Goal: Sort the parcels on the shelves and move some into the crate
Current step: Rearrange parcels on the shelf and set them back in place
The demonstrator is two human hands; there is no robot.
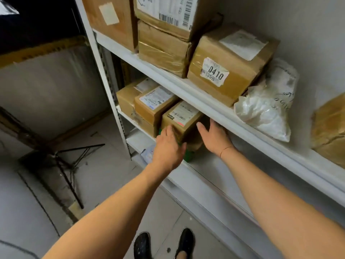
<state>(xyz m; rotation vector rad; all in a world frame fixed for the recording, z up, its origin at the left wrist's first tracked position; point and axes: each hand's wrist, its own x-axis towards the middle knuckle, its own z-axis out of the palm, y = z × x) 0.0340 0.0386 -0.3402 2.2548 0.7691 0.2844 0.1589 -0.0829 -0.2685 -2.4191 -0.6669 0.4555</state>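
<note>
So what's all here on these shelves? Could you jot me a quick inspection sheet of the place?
Surface: white metal shelving with several levels against a pale wall.
Job's things: the small brown parcel on the middle level, between both hands; two stacked parcels to its left; the box marked 0410 and more taped boxes above. No crate seen.
Clutter: a white plastic bag parcel beside the 0410 box; something green under the small parcel.
Grippers: left hand touches the parcel's left side, right hand reaches past its right side, fingers straight.
Cables: nothing seen.
Surroundings: tiled floor, a black folding stand, the person's dark shoes.
</note>
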